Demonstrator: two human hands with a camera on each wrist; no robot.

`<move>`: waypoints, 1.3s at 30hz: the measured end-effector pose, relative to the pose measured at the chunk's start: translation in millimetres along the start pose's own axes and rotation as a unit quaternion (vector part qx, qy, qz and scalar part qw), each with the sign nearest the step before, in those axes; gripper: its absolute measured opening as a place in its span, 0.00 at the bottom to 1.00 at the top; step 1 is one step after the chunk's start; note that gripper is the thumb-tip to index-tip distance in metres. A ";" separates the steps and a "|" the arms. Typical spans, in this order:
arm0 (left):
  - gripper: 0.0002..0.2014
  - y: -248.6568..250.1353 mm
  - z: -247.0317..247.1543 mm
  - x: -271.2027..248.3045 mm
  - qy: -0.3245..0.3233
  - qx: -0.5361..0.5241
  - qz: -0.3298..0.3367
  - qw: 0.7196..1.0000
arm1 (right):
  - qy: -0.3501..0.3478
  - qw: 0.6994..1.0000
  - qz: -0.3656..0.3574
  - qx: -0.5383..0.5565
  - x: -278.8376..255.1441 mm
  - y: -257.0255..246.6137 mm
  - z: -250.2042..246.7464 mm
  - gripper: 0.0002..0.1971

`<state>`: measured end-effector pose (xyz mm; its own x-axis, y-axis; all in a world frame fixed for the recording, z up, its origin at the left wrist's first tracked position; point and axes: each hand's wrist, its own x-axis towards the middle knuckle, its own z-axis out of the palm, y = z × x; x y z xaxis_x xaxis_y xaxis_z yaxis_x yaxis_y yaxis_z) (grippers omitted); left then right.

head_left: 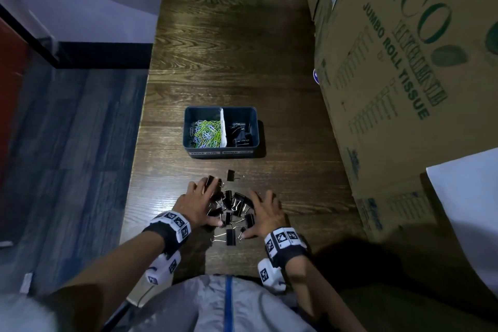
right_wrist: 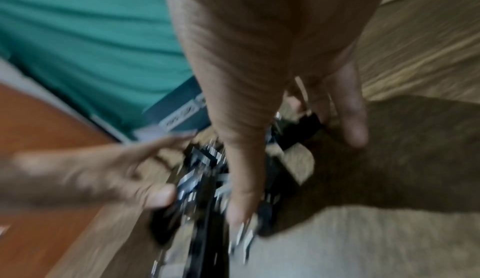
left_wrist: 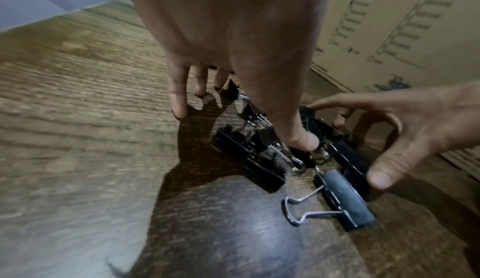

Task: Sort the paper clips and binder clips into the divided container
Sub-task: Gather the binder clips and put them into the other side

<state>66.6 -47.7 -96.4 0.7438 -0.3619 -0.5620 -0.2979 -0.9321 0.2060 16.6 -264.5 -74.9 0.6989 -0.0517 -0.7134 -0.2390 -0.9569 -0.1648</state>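
Note:
A dark divided container (head_left: 221, 150) stands mid-table; its left half holds coloured paper clips (head_left: 206, 131), its right half black binder clips (head_left: 239, 133). A pile of black binder clips (head_left: 234, 206) lies on the wooden table in front of me. My left hand (head_left: 200, 201) flanks the pile's left side with fingers spread, its thumb touching the clips (left_wrist: 259, 139). My right hand (head_left: 264, 213) flanks the right side, fingers spread too. Neither hand holds a clip. One binder clip (head_left: 232, 175) lies apart, nearer the container. The right wrist view is blurred.
A tall cardboard box (head_left: 404, 75) walls off the table's right side, with a white sheet (head_left: 469, 197) leaning on it. The table's left edge (head_left: 134, 170) drops to a grey floor. Bare wood (head_left: 229, 48) stretches behind the container.

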 end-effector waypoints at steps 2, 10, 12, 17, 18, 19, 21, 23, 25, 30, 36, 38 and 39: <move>0.67 7.6 3.9 3.3 0.007 0.025 0.017 1.000 | 0.008 1.000 -0.014 -0.016 2.1 -9.4 3.4 0.61; 0.55 32.8 -3.0 17.5 -0.015 -0.013 0.020 1.000 | 0.087 0.994 -0.043 0.045 6.6 -15.6 -6.5 0.44; 0.48 29.8 -2.6 17.4 0.001 -0.063 0.016 0.998 | 0.101 0.992 -0.035 0.067 7.8 -12.3 -7.1 0.43; 0.35 16.0 -2.7 14.3 0.035 -0.170 0.003 0.985 | 0.115 0.989 -0.036 0.085 7.7 -4.4 -10.5 0.37; 0.32 14.7 -4.0 13.4 0.042 -0.178 0.004 0.983 | 0.115 0.988 -0.033 0.093 7.5 -2.3 -12.3 0.34; 0.29 14.3 -5.7 12.2 0.054 -0.182 0.004 0.982 | 0.116 0.987 -0.033 0.102 6.9 -0.6 -14.2 0.31; 0.21 13.7 -8.7 9.5 0.082 -0.183 0.006 0.980 | 0.116 0.986 -0.036 0.118 6.3 1.5 -16.7 0.25; 0.18 12.0 -11.8 5.5 0.100 -0.200 0.019 0.974 | 0.112 0.983 -0.036 0.143 5.2 3.7 -19.9 0.23; 0.15 10.7 -18.8 1.2 0.114 -0.206 0.035 0.971 | 0.115 0.978 -0.033 0.172 2.8 6.9 -24.6 0.20; 0.04 28.0 -66.9 0.5 0.197 -0.220 0.096 0.951 | 0.109 0.965 -0.013 0.237 4.3 16.7 -29.8 0.14; 0.08 61.7 -147.9 42.2 0.291 -0.249 0.108 0.918 | 0.125 0.963 0.001 0.237 5.6 12.6 -35.6 0.05; 0.12 68.0 -166.7 55.2 0.288 -0.271 0.085 0.915 | 0.136 0.958 0.008 0.254 8.3 9.8 -47.4 0.07; 0.16 69.2 -172.0 59.8 0.276 -0.280 0.074 0.916 | 0.147 0.955 0.004 0.256 10.1 7.2 -56.4 0.09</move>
<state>193.4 -136.3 22.0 0.9554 -0.2933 -0.0344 -0.1821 -0.6769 0.7132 59.9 -288.0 -44.9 0.8364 -0.2090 -0.5067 -0.4915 -0.6951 -0.5246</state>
